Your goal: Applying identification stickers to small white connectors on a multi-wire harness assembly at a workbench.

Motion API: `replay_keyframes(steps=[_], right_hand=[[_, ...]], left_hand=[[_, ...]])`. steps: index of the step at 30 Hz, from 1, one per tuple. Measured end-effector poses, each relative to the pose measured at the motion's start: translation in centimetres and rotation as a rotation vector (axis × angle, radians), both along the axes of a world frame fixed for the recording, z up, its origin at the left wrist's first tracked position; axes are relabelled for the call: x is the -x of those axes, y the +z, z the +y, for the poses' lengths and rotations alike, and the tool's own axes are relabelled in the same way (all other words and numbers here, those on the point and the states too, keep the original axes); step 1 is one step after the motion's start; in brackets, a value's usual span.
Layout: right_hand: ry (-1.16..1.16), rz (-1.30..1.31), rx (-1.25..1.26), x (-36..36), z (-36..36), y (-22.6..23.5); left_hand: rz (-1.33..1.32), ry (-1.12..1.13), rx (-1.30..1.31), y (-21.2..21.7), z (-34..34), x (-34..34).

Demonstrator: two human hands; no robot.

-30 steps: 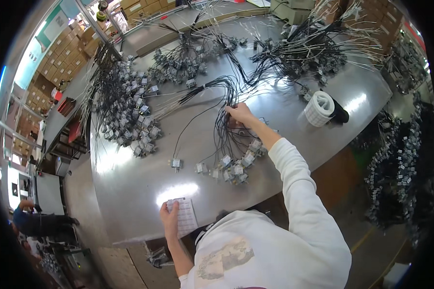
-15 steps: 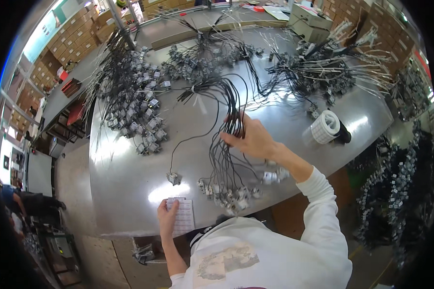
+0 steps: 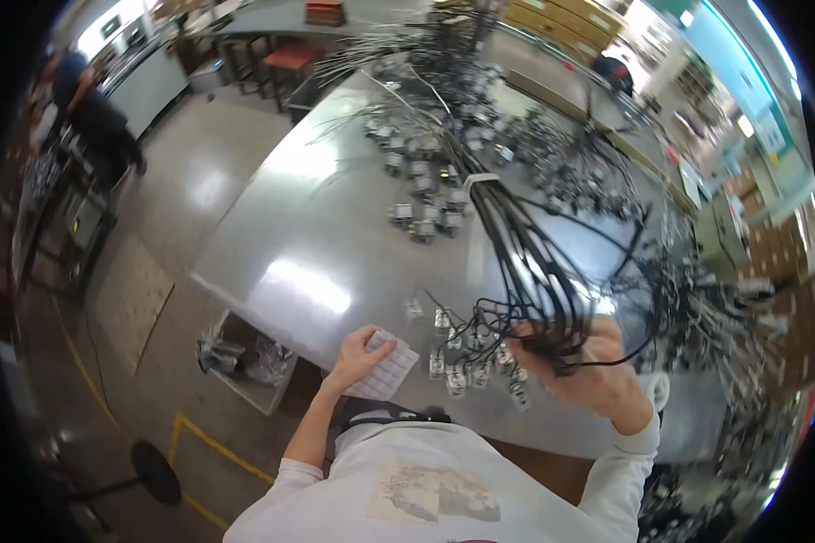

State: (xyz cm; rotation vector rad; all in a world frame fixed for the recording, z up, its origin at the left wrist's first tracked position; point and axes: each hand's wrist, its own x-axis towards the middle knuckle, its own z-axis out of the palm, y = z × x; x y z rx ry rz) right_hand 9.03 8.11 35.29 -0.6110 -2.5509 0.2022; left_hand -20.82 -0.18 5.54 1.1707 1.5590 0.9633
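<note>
My right hand (image 3: 590, 373) grips a thick bundle of black wires (image 3: 527, 271) that runs up across the grey metal table (image 3: 317, 235). Several small silver connector blocks (image 3: 466, 362) hang from the wire ends just left of that hand. My left hand (image 3: 358, 355) rests on a small white sheet of labels (image 3: 385, 369) at the table's near edge.
More wire bundles with metal parts (image 3: 426, 181) lie across the far half of the table. A roll of white tape (image 3: 658, 389) sits behind my right hand. A box of bagged parts (image 3: 244, 357) stands under the table edge. A person (image 3: 86, 100) stands far left.
The view has swung sharply round to the left. My right hand has pulled the wire bundle closer to me and lifted it. My left hand stays on the white sheet.
</note>
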Motion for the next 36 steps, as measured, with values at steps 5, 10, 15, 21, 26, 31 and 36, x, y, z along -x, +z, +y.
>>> replay_keyframes(steps=[5, 10, 15, 21, 26, 31, 36], right_hand=[[-0.275, 0.208, 0.200, 4.1, 3.9, 1.9], [-0.299, 0.481, 0.386, 9.0, 15.0, -0.2], [-0.355, 0.582, 0.388, 10.9, 27.0, -6.6], [-0.583, 0.401, 0.420, 9.6, 34.4, -15.6], [-0.202, -0.011, 0.255, 9.4, 27.8, -20.7], [-0.379, -0.295, 0.191, 11.1, 20.7, -26.7], [-0.515, -0.111, 0.109, 13.6, 21.8, -31.7]], left_hand=[[-0.112, 0.106, 0.019, -0.8, -1.5, -0.3], [-0.178, 0.063, 0.106, -1.1, -1.7, -0.3], [-0.001, 0.023, 0.005, -0.5, -1.4, -0.1], [0.068, -0.029, 0.032, -0.2, -0.6, -0.1], [0.076, -0.022, 0.073, -0.4, -0.2, -0.5], [0.094, -0.025, 0.169, -0.9, 0.3, -0.5], [0.081, -0.032, 0.171, -1.1, 0.6, -0.7]])
